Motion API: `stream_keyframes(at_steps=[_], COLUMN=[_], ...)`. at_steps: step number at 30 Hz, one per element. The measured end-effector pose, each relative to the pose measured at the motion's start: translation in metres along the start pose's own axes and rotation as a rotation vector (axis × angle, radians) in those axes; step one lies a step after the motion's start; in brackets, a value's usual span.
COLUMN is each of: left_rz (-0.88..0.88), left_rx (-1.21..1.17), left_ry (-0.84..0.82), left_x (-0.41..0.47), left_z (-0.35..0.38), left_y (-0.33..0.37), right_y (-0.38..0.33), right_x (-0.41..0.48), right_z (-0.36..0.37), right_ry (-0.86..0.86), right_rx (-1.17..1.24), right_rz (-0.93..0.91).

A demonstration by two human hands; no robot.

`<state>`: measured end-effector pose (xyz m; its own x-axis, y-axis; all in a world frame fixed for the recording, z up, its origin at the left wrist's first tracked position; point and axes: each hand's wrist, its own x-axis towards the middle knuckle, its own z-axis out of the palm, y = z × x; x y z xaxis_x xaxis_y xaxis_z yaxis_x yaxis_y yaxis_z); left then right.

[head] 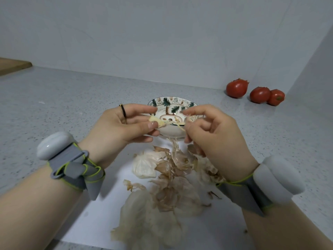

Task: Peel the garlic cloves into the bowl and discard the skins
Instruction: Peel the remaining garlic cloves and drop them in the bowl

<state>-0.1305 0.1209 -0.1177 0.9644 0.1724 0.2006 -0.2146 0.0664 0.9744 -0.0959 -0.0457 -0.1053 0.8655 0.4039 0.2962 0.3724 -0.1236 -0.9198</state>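
My left hand pinches a pale garlic clove between thumb and fingers, just in front of the patterned bowl. My right hand pinches a thin strip of skin that still trails from the clove's tip. Both hands hover above the counter, over the bowl's near rim. A pile of papery garlic skins lies below the hands on a white sheet. The bowl's inside is mostly hidden by my fingers.
Three red tomatoes sit at the back right by the wall corner. A wooden board lies at the far left edge. The speckled grey counter runs to the wall behind.
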Motion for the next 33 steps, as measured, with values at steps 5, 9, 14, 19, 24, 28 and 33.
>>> stream_keyframes(at_steps=[5, 9, 14, 19, 24, 28, 33], left_rz=[0.021, 0.029, -0.003, -0.037, -0.024, 0.05, 0.098], left_rx=[0.017, 0.041, 0.083, 0.085, 0.044, 0.052, 0.108], left_ry=[0.024, 0.025, -0.021, -0.05, -0.076, -0.039, -0.051], left_x=[0.0, -0.002, -0.005, -0.006, -0.006, -0.007, -0.007], left_z=[0.001, 0.003, 0.006, 0.014, 0.01, 0.01, 0.008], left_y=[0.0, 0.001, 0.0, -0.005, -0.003, -0.002, 0.001], right_y=[0.007, 0.006, 0.006, 0.01, 0.007, 0.005, 0.001], right_x=[-0.001, -0.002, -0.001, -0.004, -0.002, -0.003, -0.003], right_z=[0.007, 0.006, 0.008, 0.019, 0.014, 0.013, 0.01], right_ry=[-0.22, -0.293, -0.124, -0.058, -0.053, -0.091, -0.133], right_rx=[-0.353, -0.455, -0.336, -0.289, -0.098, -0.033, 0.053], right_rz=[-0.035, 0.03, -0.053, -0.173, -0.08, -0.073, -0.054])
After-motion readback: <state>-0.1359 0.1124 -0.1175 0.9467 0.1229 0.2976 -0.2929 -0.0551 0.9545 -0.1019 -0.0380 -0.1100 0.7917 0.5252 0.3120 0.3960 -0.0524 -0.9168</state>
